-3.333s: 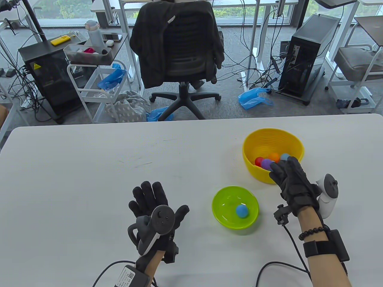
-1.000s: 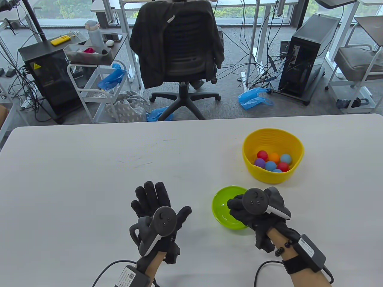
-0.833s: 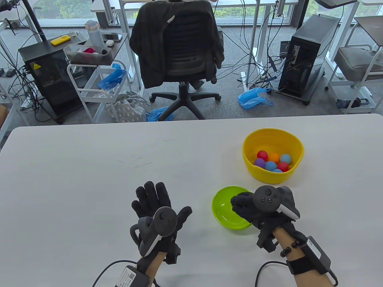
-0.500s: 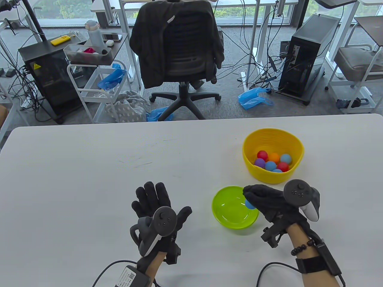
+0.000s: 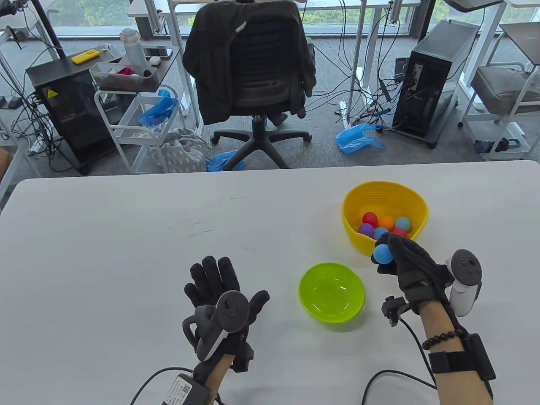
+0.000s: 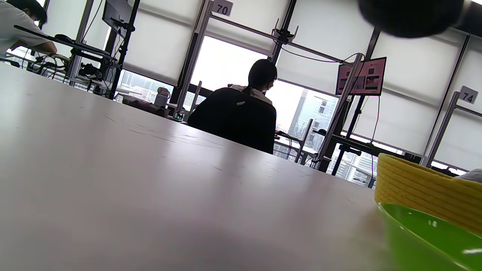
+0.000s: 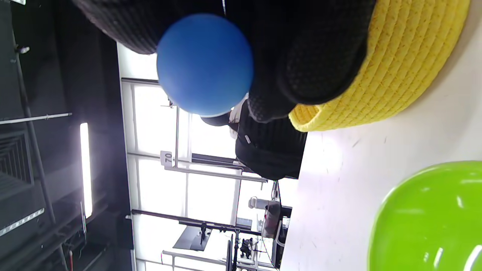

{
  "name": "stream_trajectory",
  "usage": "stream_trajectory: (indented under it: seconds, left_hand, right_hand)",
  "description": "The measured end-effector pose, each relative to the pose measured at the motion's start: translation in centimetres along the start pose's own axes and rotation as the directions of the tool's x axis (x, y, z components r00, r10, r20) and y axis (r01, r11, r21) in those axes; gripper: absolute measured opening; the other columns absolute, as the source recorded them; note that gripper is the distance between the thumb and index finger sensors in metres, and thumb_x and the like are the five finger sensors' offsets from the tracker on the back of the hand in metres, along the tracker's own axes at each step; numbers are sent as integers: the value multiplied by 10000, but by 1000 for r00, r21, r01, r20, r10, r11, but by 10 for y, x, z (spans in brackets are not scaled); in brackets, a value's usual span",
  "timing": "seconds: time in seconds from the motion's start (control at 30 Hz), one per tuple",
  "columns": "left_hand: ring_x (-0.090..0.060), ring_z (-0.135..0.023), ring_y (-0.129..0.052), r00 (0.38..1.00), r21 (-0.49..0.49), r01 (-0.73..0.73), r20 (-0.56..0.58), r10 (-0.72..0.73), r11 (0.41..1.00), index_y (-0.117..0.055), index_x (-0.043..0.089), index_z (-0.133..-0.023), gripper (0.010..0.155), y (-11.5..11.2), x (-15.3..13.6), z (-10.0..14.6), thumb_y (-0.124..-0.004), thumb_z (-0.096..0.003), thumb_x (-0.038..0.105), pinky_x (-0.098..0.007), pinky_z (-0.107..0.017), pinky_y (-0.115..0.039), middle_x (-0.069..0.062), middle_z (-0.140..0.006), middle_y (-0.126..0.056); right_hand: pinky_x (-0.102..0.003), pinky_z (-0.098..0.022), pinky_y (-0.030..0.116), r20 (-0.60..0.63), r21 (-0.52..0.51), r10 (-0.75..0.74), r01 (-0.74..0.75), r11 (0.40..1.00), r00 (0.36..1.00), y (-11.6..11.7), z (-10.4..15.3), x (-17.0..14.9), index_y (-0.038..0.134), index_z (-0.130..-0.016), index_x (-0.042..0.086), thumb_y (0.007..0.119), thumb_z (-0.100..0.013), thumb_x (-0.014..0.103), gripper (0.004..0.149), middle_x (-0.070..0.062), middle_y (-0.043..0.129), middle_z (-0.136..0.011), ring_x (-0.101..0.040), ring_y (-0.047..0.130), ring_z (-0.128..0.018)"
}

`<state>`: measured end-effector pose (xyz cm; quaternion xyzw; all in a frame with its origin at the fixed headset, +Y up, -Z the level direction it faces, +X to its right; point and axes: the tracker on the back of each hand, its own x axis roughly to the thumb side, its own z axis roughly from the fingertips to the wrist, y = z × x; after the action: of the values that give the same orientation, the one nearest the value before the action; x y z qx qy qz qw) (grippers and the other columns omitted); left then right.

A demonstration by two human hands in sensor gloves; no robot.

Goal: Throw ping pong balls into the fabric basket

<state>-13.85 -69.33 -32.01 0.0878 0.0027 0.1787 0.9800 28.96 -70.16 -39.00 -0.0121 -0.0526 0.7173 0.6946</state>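
Observation:
My right hand (image 5: 394,255) pinches a blue ping pong ball (image 5: 382,252) at its fingertips, held over the near rim of the yellow fabric basket (image 5: 356,244). The ball also shows in the right wrist view (image 7: 205,64) beside the basket (image 7: 399,67). Several coloured balls (image 5: 386,222) lie inside the basket. The green bowl (image 5: 331,292) stands empty on the table, left of my right hand. My left hand (image 5: 223,291) rests flat on the table, fingers spread, holding nothing.
The white table's far edge (image 5: 270,171) runs behind the basket. An office chair with a dark jacket (image 5: 251,63) stands beyond it. In the left wrist view the green bowl (image 6: 429,237) and basket (image 6: 418,188) sit at the right.
My right hand took the blue ball out of the green bowl, lifted it and carried it back and right to the basket's near rim. The left hand has not moved.

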Motion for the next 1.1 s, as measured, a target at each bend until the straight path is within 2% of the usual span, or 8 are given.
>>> stream_trajectory:
  seconds: [0.27, 0.37, 0.43, 0.5, 0.7, 0.87, 1.0, 1.1]
  left_hand:
    - [-541, -1057, -17, 1000, 5, 17, -13, -17, 1000, -197, 73, -1147, 1064, 1, 0, 0, -732, -426, 644, -763, -712, -122, -236, -1193, -28]
    - [-541, -1057, -18, 1000, 4, 26, -18, -25, 1000, -196, 71, -1147, 1065, 1, 0, 0, -731, -427, 644, -763, -712, -122, -236, -1193, -28]
    - [-541, -1057, -16, 999, 4, 28, -21, -28, 1000, -194, 73, -1147, 1065, 1, 0, 0, -732, -427, 644, -763, -712, -121, -236, -1193, -27]
    - [-540, -1057, -15, 999, 2, 36, -23, -36, 999, -194, 72, -1147, 1064, 1, 0, 0, -731, -428, 644, -763, -713, -121, -236, -1193, -26]
    - [-540, -1057, -15, 999, -3, 41, -30, -41, 999, -192, 73, -1147, 1062, 0, 0, -1, -729, -430, 644, -763, -712, -121, -235, -1193, -26]
    - [-539, -1056, -11, 999, -7, 30, -45, -30, 1000, -179, 70, -1143, 1060, 0, -1, -1, -726, -436, 639, -761, -714, -118, -233, -1192, -23]
    - [-538, -1055, -9, 999, -12, 23, -46, -23, 1000, -175, 71, -1143, 1059, 1, -1, -2, -726, -438, 637, -760, -714, -118, -231, -1191, -21]
    - [-538, -1055, -8, 999, -17, 18, -41, -18, 1000, -179, 79, -1145, 1051, 1, -2, -2, -722, -441, 638, -761, -714, -117, -233, -1191, -20]
  right_hand:
    - [-396, -539, 903, -75, -71, -169, 164, 984, 983, -12, -11, -11, 699, -1001, 154, 698, -625, 460, 484, -198, 744, -1004, -310, 971, -738]
    - [-451, -673, 803, -67, -26, -229, 228, 973, 971, -12, -17, -11, 405, -1129, 64, 633, -642, 482, 681, -300, 522, -1092, -400, 809, -905]
    - [-495, -733, 690, -57, 14, -298, 299, 954, 953, -11, -21, -10, 179, -1132, 6, 590, -653, 500, 802, -367, 332, -1108, -461, 644, -989]
    - [-530, -744, 628, -46, 38, -331, 333, 942, 942, -12, -24, -8, 77, -1106, -22, 564, -656, 506, 848, -409, 232, -1091, -508, 547, -1006]
    - [-559, -740, 597, -13, 48, -320, 320, 946, 947, -15, -23, -6, 99, -1111, -25, 544, -658, 490, 818, -417, 200, -1086, -539, 512, -1001]
    - [-570, -722, 605, 36, -13, -268, 269, 963, 963, -21, -14, 1, 183, -1129, -2, 563, -650, 469, 772, -393, 254, -1102, -540, 547, -986]
    - [-583, -703, 619, 89, -64, -119, 125, 990, 989, -28, 0, 9, 286, -1141, 27, 586, -642, 452, 720, -359, 335, -1121, -535, 599, -968]
    - [-593, -672, 647, 139, -145, 100, -79, 986, 985, -34, 11, 17, 427, -1125, 44, 623, -625, 433, 664, -340, 428, -1116, -535, 659, -933]
